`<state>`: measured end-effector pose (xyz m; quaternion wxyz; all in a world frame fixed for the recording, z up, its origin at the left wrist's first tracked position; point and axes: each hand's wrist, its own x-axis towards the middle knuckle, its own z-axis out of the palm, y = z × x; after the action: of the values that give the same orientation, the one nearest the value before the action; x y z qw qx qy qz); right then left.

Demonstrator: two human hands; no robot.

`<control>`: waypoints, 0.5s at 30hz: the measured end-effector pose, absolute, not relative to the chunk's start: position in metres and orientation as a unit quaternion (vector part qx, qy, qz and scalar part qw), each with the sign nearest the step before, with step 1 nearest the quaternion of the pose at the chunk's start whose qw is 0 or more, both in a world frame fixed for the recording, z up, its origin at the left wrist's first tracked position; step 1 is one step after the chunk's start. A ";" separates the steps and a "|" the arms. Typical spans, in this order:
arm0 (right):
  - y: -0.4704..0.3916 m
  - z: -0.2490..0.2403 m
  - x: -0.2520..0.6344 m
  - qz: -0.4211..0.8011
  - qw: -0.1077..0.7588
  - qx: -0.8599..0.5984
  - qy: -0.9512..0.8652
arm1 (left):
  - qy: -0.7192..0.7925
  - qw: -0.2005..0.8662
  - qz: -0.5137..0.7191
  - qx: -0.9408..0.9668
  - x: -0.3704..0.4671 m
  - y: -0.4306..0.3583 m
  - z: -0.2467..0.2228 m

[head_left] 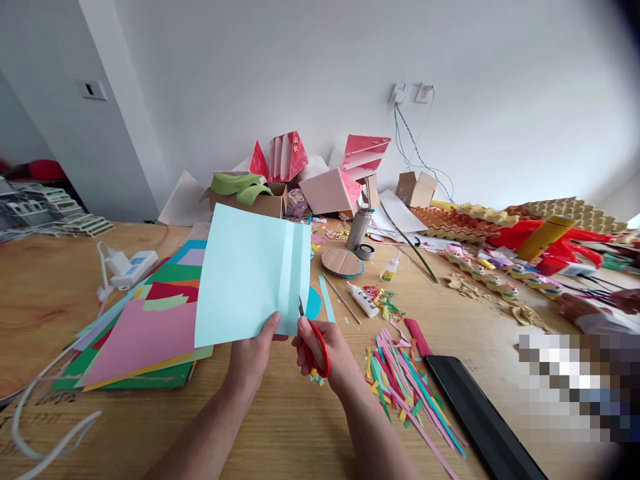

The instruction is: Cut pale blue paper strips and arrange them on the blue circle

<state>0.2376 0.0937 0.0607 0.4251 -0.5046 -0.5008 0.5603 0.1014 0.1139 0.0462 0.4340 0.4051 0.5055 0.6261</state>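
A light blue sheet of paper (243, 277) with folded creases near its right side is held up over the table. My left hand (257, 347) pinches its lower edge, the thumb in front. Red-handled scissors (324, 353) are in my right hand (325, 350), at the sheet's lower right corner. Their blades point up in front of the paper near its right edge. Behind the sheet, a blue round piece (313, 303) shows in part. A narrow light blue strip (327, 299) lies on the table to the right.
Coloured paper sheets (145, 333) are stacked at left, beside a white power strip (135, 268). Paper strips (407, 383), a glue bottle (363, 300), a cardboard disc (342, 262) and a black tray (480, 413) lie right. Another person's hands (580, 310) are at far right.
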 end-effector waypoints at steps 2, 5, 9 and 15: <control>0.094 0.061 0.237 0.557 0.435 -0.502 -0.499 | 0.509 0.434 0.618 0.413 0.101 0.114 0.046; 0.095 0.061 0.237 0.551 0.443 -0.501 -0.499 | 0.514 0.432 0.605 0.428 0.102 0.113 0.047; 0.094 0.063 0.238 0.533 0.450 -0.513 -0.500 | 0.517 0.430 0.601 0.431 0.104 0.111 0.049; 0.092 0.067 0.236 0.503 0.470 -0.529 -0.496 | 0.501 0.428 0.617 0.429 0.106 0.111 0.039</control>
<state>0.2355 0.0919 0.0669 0.4701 -0.5294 -0.4956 0.5031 0.1057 0.1112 0.0389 0.4283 0.4291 0.5015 0.6172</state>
